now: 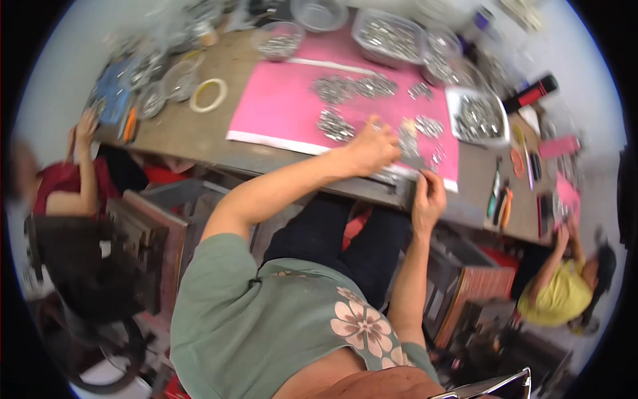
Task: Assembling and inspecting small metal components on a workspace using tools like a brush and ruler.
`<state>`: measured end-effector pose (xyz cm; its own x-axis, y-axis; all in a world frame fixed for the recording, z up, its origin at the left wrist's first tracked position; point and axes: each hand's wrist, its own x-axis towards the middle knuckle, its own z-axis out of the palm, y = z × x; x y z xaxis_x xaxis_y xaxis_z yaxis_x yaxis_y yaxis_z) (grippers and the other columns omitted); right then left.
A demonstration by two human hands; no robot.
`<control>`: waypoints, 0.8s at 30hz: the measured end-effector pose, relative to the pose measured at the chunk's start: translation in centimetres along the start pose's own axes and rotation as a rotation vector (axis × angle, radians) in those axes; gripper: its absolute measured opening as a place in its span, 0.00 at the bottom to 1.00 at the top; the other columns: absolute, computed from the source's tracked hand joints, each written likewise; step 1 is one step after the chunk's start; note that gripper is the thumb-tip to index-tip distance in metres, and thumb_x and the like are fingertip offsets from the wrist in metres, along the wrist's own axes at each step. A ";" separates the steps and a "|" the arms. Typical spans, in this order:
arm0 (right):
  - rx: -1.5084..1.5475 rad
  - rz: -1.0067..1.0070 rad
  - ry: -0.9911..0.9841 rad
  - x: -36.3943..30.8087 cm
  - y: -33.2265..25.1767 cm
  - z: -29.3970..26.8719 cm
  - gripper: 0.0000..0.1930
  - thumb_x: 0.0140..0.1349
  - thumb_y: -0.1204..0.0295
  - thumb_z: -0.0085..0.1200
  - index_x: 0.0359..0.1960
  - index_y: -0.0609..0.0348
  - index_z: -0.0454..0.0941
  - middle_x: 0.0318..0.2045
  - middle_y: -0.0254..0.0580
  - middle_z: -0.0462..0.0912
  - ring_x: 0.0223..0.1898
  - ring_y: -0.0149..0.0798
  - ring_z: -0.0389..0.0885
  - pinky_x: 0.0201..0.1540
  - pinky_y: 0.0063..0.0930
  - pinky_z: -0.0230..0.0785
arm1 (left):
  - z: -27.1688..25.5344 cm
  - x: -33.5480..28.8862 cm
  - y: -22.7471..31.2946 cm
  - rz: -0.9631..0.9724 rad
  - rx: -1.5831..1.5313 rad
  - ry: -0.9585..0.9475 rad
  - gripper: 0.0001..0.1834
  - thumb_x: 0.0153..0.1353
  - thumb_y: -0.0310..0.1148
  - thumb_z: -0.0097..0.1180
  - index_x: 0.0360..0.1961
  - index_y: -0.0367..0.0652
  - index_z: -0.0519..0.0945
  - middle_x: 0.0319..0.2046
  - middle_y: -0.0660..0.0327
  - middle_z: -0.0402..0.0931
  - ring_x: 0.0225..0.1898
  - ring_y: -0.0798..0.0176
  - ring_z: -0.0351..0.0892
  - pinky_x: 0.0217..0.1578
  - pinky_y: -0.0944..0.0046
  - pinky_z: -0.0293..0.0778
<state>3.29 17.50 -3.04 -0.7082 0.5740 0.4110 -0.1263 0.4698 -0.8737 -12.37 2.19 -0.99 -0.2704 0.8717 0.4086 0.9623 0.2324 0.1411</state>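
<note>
My left hand (373, 150) reaches over the near part of a pink mat (279, 100), its fingers bent down close together. Whatever is between those fingertips is hidden or too small to name. By the mat's front edge my right hand (428, 199) is closed in a pinch at the end of a small flat grey strip (412, 161), which points toward my left hand. Small shiny metal pieces (335, 125) lie in a pile left of my left hand. Beyond my fingers sits another little group of metal pieces (428, 126), with a bigger spread of them (352, 88) farther back.
A white tray of metal parts (477, 120) stands right of the mat, and a clear tub of parts (387, 38) behind it. A tape roll (208, 96) lies left. Orange-handled pliers (506, 207) rest at the right edge. Co-workers sit on both sides.
</note>
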 end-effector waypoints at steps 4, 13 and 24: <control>-0.046 0.030 -0.033 -0.7 2.3 -1.2 0.07 0.71 0.78 0.53 0.45 0.67 0.79 0.40 0.38 0.81 0.43 0.32 0.78 0.51 0.26 0.71 | 2.1 0.9 0.3 0.006 0.068 -0.090 0.06 0.54 0.38 0.60 0.33 0.53 0.83 0.36 0.64 0.80 0.48 0.57 0.77 0.56 0.37 0.62; 0.026 0.035 -0.028 -1.0 2.9 -2.6 0.08 0.72 0.75 0.55 0.46 0.69 0.79 0.40 0.39 0.81 0.43 0.32 0.77 0.50 0.25 0.71 | 2.1 5.1 -0.1 0.143 -0.199 -0.357 0.06 0.53 0.37 0.60 0.27 0.51 0.86 0.30 0.61 0.83 0.49 0.51 0.79 0.59 0.26 0.55; 0.043 0.023 -0.020 -0.6 2.6 -1.8 0.08 0.72 0.75 0.55 0.47 0.69 0.80 0.40 0.38 0.81 0.42 0.30 0.76 0.48 0.23 0.70 | 1.7 3.9 -1.8 0.136 -0.151 -0.192 0.15 0.50 0.33 0.64 0.40 0.41 0.81 0.36 0.54 0.79 0.45 0.49 0.79 0.51 0.40 0.66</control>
<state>4.61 19.60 -5.05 -0.7253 0.5704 0.3855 -0.1389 0.4272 -0.8934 -15.07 5.96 -1.18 -0.1144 0.9598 0.2564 0.9705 0.0528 0.2354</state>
